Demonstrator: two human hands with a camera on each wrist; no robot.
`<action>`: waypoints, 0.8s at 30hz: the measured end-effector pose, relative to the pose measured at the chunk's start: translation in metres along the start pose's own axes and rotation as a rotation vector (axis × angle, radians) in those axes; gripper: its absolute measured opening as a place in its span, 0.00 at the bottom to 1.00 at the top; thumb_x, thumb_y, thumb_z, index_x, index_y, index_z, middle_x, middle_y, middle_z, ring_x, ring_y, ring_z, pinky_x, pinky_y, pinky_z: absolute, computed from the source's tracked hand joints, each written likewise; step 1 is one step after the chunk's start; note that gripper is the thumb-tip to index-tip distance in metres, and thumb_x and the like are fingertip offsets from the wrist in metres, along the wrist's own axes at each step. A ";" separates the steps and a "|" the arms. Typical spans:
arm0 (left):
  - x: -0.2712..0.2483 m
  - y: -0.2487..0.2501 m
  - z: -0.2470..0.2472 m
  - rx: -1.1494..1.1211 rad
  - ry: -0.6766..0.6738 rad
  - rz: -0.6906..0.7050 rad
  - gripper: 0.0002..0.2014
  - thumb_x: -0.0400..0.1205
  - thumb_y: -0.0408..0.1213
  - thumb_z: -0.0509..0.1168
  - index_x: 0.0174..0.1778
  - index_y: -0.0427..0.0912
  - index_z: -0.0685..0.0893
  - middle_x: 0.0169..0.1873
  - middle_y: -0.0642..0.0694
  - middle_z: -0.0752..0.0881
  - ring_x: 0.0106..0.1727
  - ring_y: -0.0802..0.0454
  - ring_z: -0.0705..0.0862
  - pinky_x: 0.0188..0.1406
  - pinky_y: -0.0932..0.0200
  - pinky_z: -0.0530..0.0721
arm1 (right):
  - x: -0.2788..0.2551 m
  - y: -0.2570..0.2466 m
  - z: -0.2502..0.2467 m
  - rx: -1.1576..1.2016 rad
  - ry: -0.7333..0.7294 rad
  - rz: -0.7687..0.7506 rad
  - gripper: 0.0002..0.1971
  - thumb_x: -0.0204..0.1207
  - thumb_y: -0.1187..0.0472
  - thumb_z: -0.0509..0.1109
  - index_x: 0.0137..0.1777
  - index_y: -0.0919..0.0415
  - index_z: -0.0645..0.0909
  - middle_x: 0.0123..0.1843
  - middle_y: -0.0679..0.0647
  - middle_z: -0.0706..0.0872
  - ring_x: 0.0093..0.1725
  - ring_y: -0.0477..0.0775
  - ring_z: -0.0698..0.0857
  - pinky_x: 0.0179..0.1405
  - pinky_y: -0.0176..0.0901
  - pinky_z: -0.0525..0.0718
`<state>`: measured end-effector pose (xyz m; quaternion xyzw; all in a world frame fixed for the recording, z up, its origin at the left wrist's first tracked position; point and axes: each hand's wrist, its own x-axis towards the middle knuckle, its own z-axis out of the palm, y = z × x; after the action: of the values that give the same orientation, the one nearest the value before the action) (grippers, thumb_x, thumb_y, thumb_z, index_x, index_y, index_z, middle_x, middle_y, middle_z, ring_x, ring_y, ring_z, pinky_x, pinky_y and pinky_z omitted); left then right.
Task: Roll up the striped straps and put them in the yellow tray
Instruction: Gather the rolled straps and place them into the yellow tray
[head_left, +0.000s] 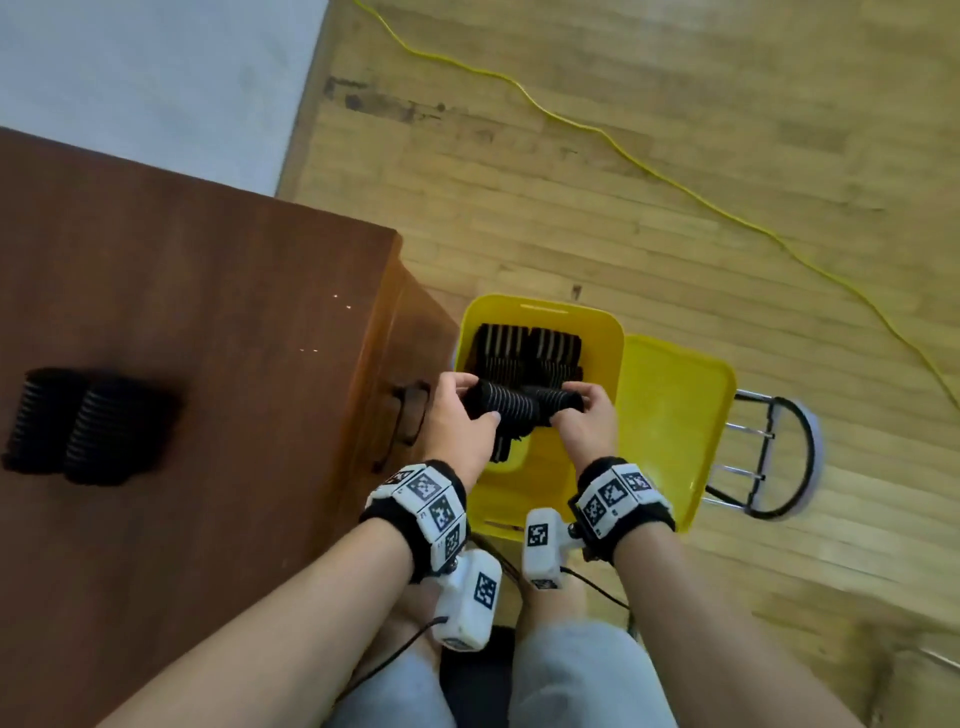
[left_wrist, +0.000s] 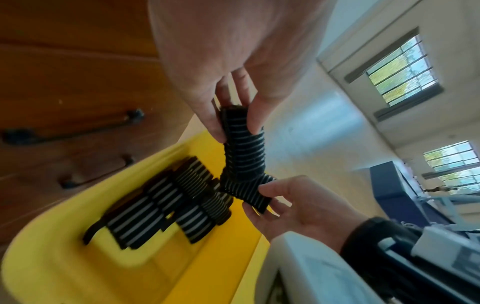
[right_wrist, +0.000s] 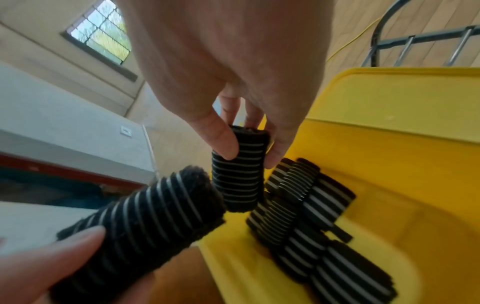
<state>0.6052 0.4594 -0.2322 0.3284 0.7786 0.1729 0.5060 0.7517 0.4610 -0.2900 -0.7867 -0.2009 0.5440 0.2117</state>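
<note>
My left hand pinches one rolled black strap with white stripes by its end, and my right hand pinches a second roll. The two rolls meet end to end just above the yellow tray. Several rolled straps lie packed in the tray's far part. The left wrist view shows my left fingers around its roll. In the right wrist view my right hand grips its roll. Two more rolls sit on the brown table at the left.
The brown table with drawer handles stands right beside the tray's left side. A yellow lid leans at the tray's right, on a metal stool frame. A yellow cable crosses the wooden floor behind.
</note>
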 end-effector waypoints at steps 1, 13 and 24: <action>0.005 -0.010 0.009 0.040 -0.009 -0.026 0.19 0.83 0.24 0.70 0.65 0.46 0.76 0.61 0.49 0.79 0.56 0.54 0.78 0.35 0.81 0.73 | 0.004 0.011 0.003 -0.043 0.008 0.018 0.22 0.78 0.78 0.65 0.69 0.61 0.80 0.58 0.57 0.84 0.41 0.46 0.81 0.41 0.43 0.81; 0.065 -0.091 0.071 0.010 0.040 -0.320 0.22 0.84 0.24 0.70 0.72 0.41 0.76 0.69 0.42 0.82 0.62 0.48 0.81 0.59 0.58 0.79 | 0.079 0.103 0.040 -0.002 -0.024 0.342 0.21 0.80 0.76 0.60 0.69 0.57 0.77 0.64 0.66 0.86 0.53 0.64 0.85 0.56 0.55 0.86; 0.088 -0.121 0.092 -0.048 0.069 -0.368 0.21 0.82 0.22 0.70 0.66 0.48 0.76 0.69 0.39 0.83 0.67 0.38 0.86 0.69 0.40 0.86 | 0.105 0.136 0.059 -0.079 0.022 0.446 0.24 0.83 0.71 0.64 0.78 0.59 0.72 0.72 0.68 0.82 0.70 0.72 0.83 0.74 0.66 0.81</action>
<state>0.6231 0.4264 -0.4037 0.1621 0.8383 0.1069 0.5095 0.7421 0.4120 -0.4651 -0.8251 -0.0406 0.5607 0.0574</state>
